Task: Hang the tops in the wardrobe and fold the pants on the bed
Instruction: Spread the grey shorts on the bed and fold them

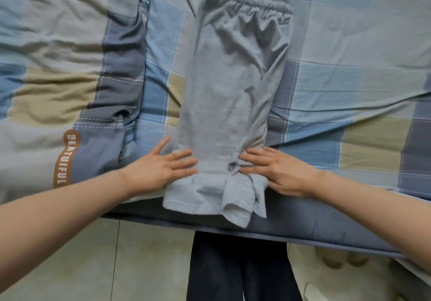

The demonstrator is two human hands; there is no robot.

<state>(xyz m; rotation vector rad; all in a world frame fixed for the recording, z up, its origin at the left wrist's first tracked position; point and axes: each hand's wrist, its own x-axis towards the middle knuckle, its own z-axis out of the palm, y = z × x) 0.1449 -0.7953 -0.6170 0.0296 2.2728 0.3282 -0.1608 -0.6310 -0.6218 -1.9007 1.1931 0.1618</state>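
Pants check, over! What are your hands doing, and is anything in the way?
Left hand and right hand open, flat on the leg ends. Grey pants folded lengthwise on the bed, waistband far, hems overhanging the near edge. Nothing blocking.

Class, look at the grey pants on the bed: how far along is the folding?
Done: the grey pants lie folded lengthwise, leg on leg, waistband away from the person. In hand: the left hand and right hand press flat near the cuffs by the bed's edge. Left: folding them crosswise. No tops or wardrobe show.
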